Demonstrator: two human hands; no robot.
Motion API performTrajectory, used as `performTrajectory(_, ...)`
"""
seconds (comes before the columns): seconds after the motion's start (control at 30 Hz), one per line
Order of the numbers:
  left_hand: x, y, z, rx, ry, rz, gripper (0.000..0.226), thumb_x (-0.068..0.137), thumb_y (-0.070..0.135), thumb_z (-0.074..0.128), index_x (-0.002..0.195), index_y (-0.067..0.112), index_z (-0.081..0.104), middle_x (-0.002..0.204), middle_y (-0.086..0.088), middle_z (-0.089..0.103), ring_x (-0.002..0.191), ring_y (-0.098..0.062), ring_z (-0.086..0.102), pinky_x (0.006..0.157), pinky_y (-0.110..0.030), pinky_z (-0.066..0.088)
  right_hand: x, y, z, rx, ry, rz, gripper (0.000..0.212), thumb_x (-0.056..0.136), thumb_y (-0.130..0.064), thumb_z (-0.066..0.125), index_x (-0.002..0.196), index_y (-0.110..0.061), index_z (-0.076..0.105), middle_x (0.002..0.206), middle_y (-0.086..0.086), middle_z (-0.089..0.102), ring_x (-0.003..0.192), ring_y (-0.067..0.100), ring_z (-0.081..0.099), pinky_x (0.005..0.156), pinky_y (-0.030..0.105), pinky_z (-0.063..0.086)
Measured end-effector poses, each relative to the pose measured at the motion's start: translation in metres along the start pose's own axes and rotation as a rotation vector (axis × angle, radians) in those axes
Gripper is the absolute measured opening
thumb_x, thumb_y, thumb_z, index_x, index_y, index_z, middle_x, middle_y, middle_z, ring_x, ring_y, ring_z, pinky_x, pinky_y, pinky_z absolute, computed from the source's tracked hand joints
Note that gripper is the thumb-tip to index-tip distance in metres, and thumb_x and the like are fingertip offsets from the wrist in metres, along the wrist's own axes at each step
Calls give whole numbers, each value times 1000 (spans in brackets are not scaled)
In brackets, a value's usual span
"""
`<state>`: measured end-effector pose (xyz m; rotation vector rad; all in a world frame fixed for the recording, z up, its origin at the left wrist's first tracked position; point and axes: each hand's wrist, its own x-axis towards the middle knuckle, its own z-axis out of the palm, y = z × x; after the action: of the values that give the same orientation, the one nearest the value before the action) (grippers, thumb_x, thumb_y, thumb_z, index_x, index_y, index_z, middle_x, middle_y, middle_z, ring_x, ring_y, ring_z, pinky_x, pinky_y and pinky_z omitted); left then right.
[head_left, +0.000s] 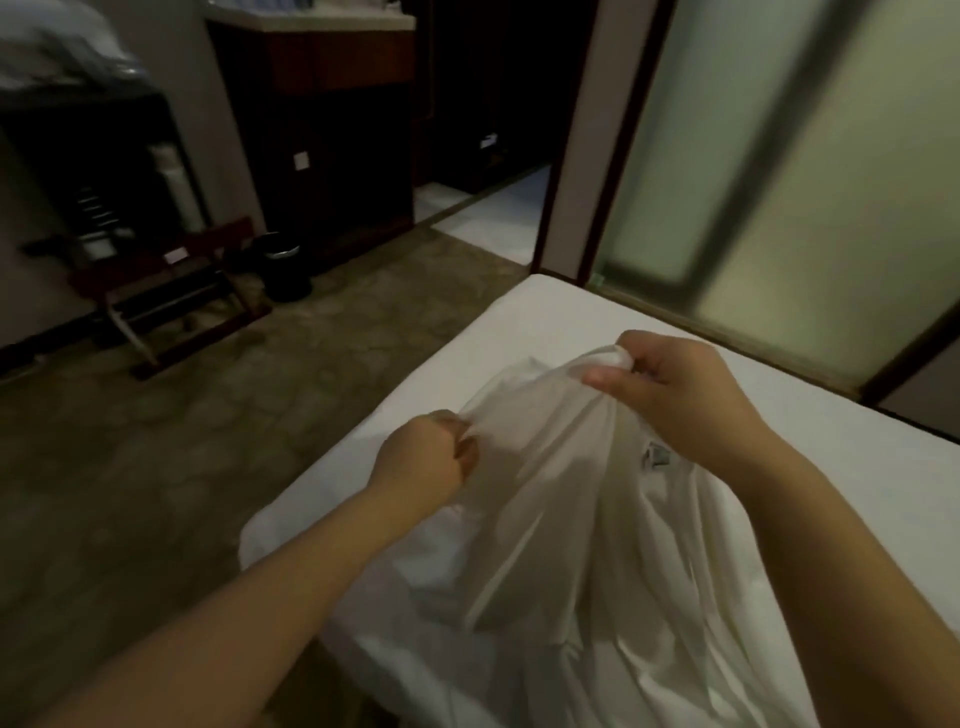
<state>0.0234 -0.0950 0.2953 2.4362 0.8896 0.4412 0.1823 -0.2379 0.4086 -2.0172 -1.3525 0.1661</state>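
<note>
A white sheet (561, 519) is bunched and lifted above a white mattress (519, 322). My left hand (421, 467) grips a fold of the sheet at its left side, fingers curled into a fist. Higher and to the right, my right hand (670, 384) pinches a gathered edge of the same sheet between thumb and fingers. The cloth hangs in long folds from both hands down toward me. A small grey label (657, 457) shows on the sheet just below my right wrist.
The mattress corner points away from me, with patterned carpet (208, 441) to its left. A folding luggage rack (171, 291) and a black bin (283, 267) stand by a dark wooden cabinet (332, 130). Frosted glass panels (779, 182) run along the right.
</note>
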Motion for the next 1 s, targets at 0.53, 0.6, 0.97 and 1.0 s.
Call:
performTrajectory(0.53, 80, -10, -172, -58, 254, 428, 16, 85, 17, 66, 96, 8, 74, 95, -8, 71, 90, -21, 64, 83, -26, 44, -15, -33, -2, -274, 332, 304, 41, 87, -40, 62, 61, -12, 46, 58, 4, 51, 58, 20, 48, 52, 33, 31)
performTrajectory(0.6, 84, 21, -222, -305, 230, 485, 12, 83, 17, 69, 92, 12, 75, 87, 3, 69, 84, -8, 62, 79, -17, 46, -11, -56, -12, -236, 621, 318, 41, 88, -39, 61, 64, -8, 48, 61, 6, 51, 64, 29, 51, 57, 35, 30)
performTrajectory(0.97, 59, -47, -287, -517, 199, 483, 13, 86, 7, 62, 94, 15, 70, 84, 8, 64, 76, 1, 55, 76, -12, 43, 1, -147, 57, -90, 740, 344, 42, 89, -35, 61, 59, -14, 40, 57, 4, 47, 53, 23, 46, 50, 31, 33)
performTrajectory(1.0, 48, -58, -274, -491, 113, 540, 16, 87, 4, 59, 88, 16, 69, 76, 15, 61, 71, 4, 54, 72, -11, 42, 3, -155, 67, -43, 692, 329, 41, 89, -34, 61, 59, -15, 41, 57, 3, 48, 57, 26, 50, 52, 32, 38)
